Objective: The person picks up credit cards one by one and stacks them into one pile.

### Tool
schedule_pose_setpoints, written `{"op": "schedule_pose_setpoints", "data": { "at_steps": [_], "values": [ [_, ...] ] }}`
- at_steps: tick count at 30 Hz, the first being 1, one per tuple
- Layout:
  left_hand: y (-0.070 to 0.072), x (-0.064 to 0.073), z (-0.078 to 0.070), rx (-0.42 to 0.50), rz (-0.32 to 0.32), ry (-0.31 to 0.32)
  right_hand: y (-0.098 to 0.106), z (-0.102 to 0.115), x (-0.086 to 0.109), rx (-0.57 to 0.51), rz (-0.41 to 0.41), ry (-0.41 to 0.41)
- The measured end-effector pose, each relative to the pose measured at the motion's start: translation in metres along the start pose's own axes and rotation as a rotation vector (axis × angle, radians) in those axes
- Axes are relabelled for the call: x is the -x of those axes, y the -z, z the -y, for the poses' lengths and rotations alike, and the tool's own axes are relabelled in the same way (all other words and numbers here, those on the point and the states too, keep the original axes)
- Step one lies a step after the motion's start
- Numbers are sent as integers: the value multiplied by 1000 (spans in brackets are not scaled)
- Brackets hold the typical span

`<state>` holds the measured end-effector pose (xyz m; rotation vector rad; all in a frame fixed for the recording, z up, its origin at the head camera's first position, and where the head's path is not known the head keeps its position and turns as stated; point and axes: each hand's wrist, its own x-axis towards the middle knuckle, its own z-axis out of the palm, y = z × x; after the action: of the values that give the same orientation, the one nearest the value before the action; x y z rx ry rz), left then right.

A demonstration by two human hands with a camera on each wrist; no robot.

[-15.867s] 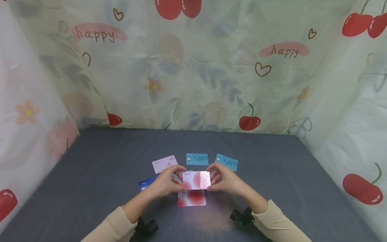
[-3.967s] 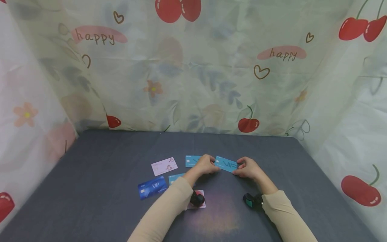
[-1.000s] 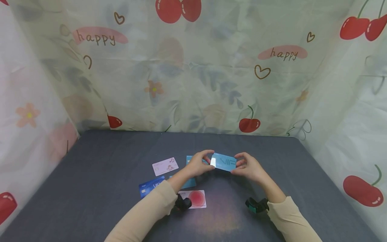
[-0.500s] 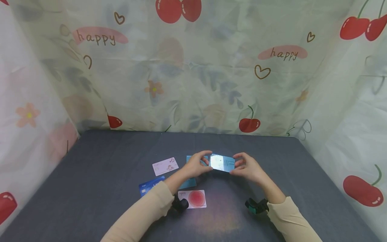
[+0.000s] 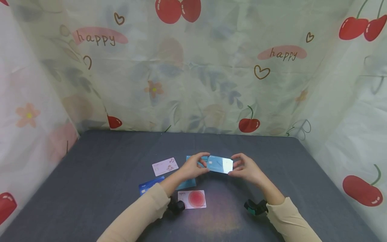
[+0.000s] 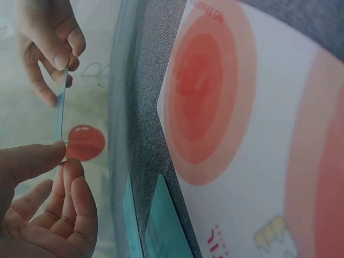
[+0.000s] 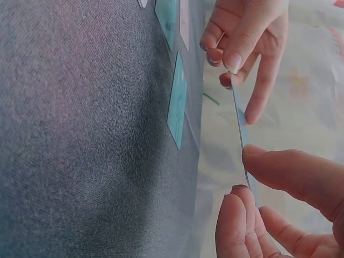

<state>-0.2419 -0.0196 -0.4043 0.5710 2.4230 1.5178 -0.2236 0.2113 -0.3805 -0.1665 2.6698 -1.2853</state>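
Observation:
In the head view, a light blue card (image 5: pixel 215 163) is held up off the table, tilted, with a bright glare on its right part. My left hand (image 5: pixel 192 166) pinches its left end between thumb and fingers. At the other end, my right hand (image 5: pixel 248 169) pinches the card's right edge. Both wrist views show this card (image 6: pixel 61 110) nearly edge-on between the two hands. Behind the left hand another light blue card (image 5: pixel 188 157) lies mostly covered. Nearer me are a teal card (image 5: pixel 188 183) and a white card with a red circle (image 5: pixel 196 199).
Left of the hands lie a pale pink card (image 5: pixel 165 166) and a dark blue card (image 5: pixel 150 185), the latter partly behind the left forearm. All rest on a dark grey cloth-covered table (image 5: pixel 272 151). A printed curtain (image 5: pixel 193 80) hangs behind it.
About 16 s ago both hands held a pink card. At 4 s they grasped the light blue card's ends; it has since been raised and shifted left. The glare has moved to its right side.

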Motion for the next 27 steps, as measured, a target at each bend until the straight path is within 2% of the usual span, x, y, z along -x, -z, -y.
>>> {"op": "schedule_pose_setpoints", "data": {
  "at_steps": [19,27],
  "values": [
    [4,7,3,14,-6,6,-6,0,1,7,4,6],
    [7,9,6,16,-4,-14,-10,1,2,-9,16,16]
  ]
}}
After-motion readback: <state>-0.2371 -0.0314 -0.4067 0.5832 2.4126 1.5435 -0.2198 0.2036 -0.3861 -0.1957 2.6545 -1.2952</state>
